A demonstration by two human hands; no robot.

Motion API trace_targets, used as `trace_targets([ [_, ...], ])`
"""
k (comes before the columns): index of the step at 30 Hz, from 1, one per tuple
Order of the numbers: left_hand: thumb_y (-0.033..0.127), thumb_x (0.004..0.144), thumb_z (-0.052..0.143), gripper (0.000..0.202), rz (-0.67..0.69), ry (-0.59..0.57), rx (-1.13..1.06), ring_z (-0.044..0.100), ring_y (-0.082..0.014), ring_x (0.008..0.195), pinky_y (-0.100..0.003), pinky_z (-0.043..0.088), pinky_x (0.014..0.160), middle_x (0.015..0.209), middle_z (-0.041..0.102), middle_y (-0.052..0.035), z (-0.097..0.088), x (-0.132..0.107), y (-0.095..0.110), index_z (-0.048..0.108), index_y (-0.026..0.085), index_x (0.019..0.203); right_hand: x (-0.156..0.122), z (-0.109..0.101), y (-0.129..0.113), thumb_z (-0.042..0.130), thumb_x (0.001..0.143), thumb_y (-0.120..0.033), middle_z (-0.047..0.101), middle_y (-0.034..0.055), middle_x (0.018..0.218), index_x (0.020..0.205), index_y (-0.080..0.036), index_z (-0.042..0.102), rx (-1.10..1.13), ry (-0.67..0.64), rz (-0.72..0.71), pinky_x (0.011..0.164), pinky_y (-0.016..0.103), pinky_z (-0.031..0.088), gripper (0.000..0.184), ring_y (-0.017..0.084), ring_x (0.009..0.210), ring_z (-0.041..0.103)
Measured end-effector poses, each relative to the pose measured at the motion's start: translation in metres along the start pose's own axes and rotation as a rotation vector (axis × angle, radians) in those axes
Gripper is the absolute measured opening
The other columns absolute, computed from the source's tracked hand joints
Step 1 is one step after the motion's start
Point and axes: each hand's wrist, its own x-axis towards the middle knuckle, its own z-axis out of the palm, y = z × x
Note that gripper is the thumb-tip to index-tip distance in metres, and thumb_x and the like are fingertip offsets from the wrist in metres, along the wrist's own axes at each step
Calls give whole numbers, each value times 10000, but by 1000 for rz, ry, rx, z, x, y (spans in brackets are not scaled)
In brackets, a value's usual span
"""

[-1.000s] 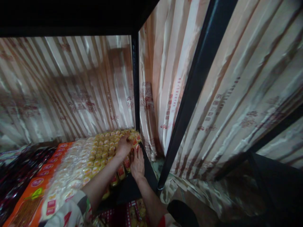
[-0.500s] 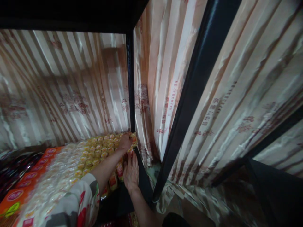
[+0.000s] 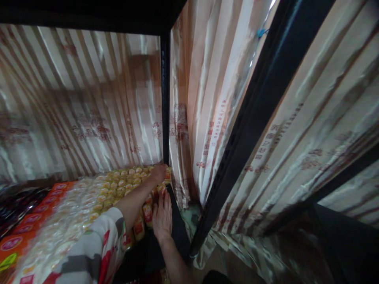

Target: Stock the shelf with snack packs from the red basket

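Note:
My left hand [image 3: 158, 173] reaches to the far right corner of the shelf, its fingers curled down onto the back packs of yellow snacks [image 3: 124, 185]. Whether it grips one is hidden. My right hand [image 3: 162, 216] lies flat with fingers stretched out against the right side of the yellow packs, at the shelf's right edge. Both arms run up from the bottom of the head view, the left in a patterned sleeve.
Clear packs of pale snacks [image 3: 68, 221] and orange packs [image 3: 23, 232] lie left of the yellow ones. A black shelf post [image 3: 165, 98] stands at the back corner, another black post [image 3: 251, 130] in front. A striped shiny curtain [image 3: 74, 102] hangs behind.
My left hand has slid further back and right into the shelf corner. The right hand has stayed flat against the packs. The view has shifted slightly.

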Motion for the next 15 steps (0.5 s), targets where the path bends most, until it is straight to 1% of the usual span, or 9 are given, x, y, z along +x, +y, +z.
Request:
trace_targets([
  [3,78,776,535,222,-1,-31,49,598,-195,970,-306,446,877,990,667,-95,5,0,-3,641,145,959,0,2,1,328,889,-277,257,99,1493,1393,-135,350,3,4,6,1091,430,266,524,228,1388,179],
  [5,111,801,550,187,-6,-48,77,591,-195,978,-328,446,889,1006,655,-104,10,0,-6,630,133,969,0,3,1,331,885,-275,257,105,1492,1393,-128,350,8,4,7,1084,431,277,529,231,1387,182],
  [7,208,846,554,184,-16,-68,99,586,-188,971,-367,461,882,1043,631,-94,16,1,-8,608,134,1006,0,2,1,328,885,-278,259,111,1491,1395,-126,346,15,8,3,1076,435,287,532,235,1385,190],
  [10,335,879,526,267,-31,-96,121,582,-180,963,-399,490,846,1103,591,-71,24,3,-12,571,155,1071,0,0,0,319,891,-287,269,116,1487,1404,-129,327,25,15,-8,1073,434,290,537,237,1382,196],
  [13,344,875,532,289,-34,-113,126,580,-184,969,-398,495,840,1117,582,-74,27,7,-14,561,155,1092,-1,-2,-1,317,894,-284,268,122,1487,1408,-118,314,16,2,-18,1083,430,275,541,241,1383,190],
  [15,332,873,537,261,-31,-117,117,585,-179,962,-400,490,852,1092,599,-70,26,10,-15,579,151,1056,-1,-3,-1,318,894,-277,262,119,1489,1410,-119,309,7,-6,-18,1089,427,266,541,241,1384,186],
])
